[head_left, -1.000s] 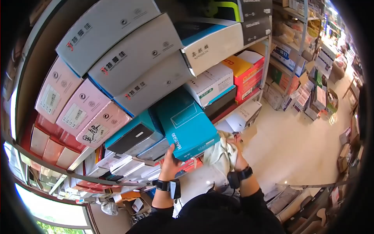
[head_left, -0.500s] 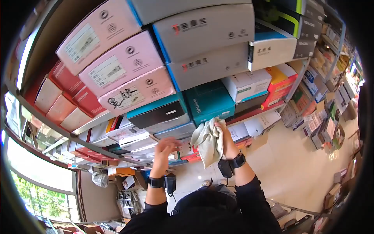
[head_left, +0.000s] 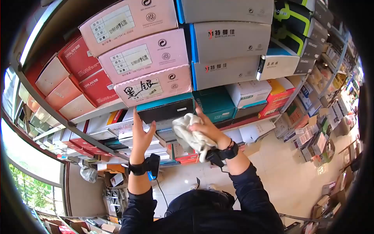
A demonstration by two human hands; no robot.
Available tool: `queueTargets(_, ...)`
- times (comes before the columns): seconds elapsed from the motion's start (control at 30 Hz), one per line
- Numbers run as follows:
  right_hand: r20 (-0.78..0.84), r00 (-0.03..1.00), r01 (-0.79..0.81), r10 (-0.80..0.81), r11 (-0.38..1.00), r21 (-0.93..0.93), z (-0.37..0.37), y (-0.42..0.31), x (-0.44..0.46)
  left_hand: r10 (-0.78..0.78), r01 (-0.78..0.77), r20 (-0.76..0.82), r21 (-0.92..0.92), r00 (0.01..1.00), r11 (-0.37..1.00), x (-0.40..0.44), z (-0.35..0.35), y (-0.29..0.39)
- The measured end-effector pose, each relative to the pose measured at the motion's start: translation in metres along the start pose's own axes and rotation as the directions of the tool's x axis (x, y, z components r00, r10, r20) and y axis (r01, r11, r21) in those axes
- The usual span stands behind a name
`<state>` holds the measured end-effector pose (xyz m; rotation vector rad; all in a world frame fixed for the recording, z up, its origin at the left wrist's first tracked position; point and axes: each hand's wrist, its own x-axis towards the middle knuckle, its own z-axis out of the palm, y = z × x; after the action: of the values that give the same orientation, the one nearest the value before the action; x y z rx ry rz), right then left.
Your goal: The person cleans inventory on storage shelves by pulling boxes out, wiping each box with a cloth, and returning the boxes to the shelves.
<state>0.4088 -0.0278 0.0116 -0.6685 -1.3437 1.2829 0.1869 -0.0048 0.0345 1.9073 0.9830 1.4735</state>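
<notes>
Shelf (head_left: 93,114) front edge: black-fronted box (head_left: 165,112). Left hand (head_left: 142,136) beside, fingers spread; right hand (head_left: 211,131) clutching cloth (head_left: 182,129). Apparent reach; next needs grip.

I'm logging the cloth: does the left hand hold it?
No, the right hand holds the cloth, and the left hand is apart from it.

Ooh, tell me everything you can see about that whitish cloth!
The cloth is pale greyish-white and looks soft. It is crumpled into a loose bundle with many folds, and a narrow end hangs down near the wrist. The right hand holds it in front of the black-fronted box; whether it touches that box, I can't tell.
</notes>
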Motion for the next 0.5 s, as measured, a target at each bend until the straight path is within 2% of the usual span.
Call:
queueTargets(0.03,-0.041,0.999,-0.007,0.009,0.999,0.052,0.005,-0.003,-0.001,0.015,-0.018,0.028,0.108,0.999,0.994,0.001,0.002,0.005)
queueTargets(0.07,-0.064,0.998,-0.014,0.02,0.996,0.084,0.001,0.0,-0.002,-0.016,0.014,0.018,0.127,1.0,0.992,-0.004,0.006,0.01)
queueTargets(0.1,-0.088,0.996,-0.021,0.032,0.993,0.12,-0.002,0.002,-0.004,0.062,-0.074,0.054,0.276,0.997,0.958,-0.007,0.008,0.012)
queueTargets(0.17,-0.109,0.994,0.025,-0.008,0.987,0.156,-0.009,-0.002,-0.013,0.097,-0.118,0.084,0.296,0.992,0.948,-0.015,0.017,0.014)
queueTargets(0.2,-0.126,0.991,0.059,-0.034,0.979,0.198,-0.013,-0.005,-0.02,0.092,-0.122,0.097,0.363,0.991,0.924,-0.019,0.023,0.022)
queueTargets(0.23,-0.132,0.991,0.057,-0.032,0.98,0.193,-0.017,-0.007,-0.028,0.039,-0.06,0.061,0.389,0.997,0.919,-0.023,0.033,0.029)
queueTargets(0.33,-0.259,0.963,-0.012,0.079,0.968,0.252,-0.037,-0.011,-0.052,0.05,-0.069,0.057,0.422,0.997,0.904,-0.022,0.056,0.041)
queueTargets(0.4,-0.349,0.935,0.027,0.062,0.97,0.243,-0.056,-0.005,-0.061,0.256,-0.341,0.236,0.473,0.937,0.812,-0.014,0.069,0.044)
queueTargets(0.43,-0.373,0.927,0.057,0.033,0.972,0.228,-0.064,-0.006,-0.063,0.255,-0.336,0.23,0.468,0.939,0.817,-0.011,0.077,0.045)
queueTargets(0.47,-0.432,0.889,-0.017,0.156,0.951,0.308,-0.069,-0.01,-0.072,0.277,-0.382,0.283,0.451,0.918,0.806,-0.007,0.087,0.046)
queueTargets(0.5,-0.467,0.878,0.029,0.104,0.963,0.269,-0.075,-0.009,-0.074,0.298,-0.427,0.336,0.432,0.894,0.794,-0.004,0.097,0.046)
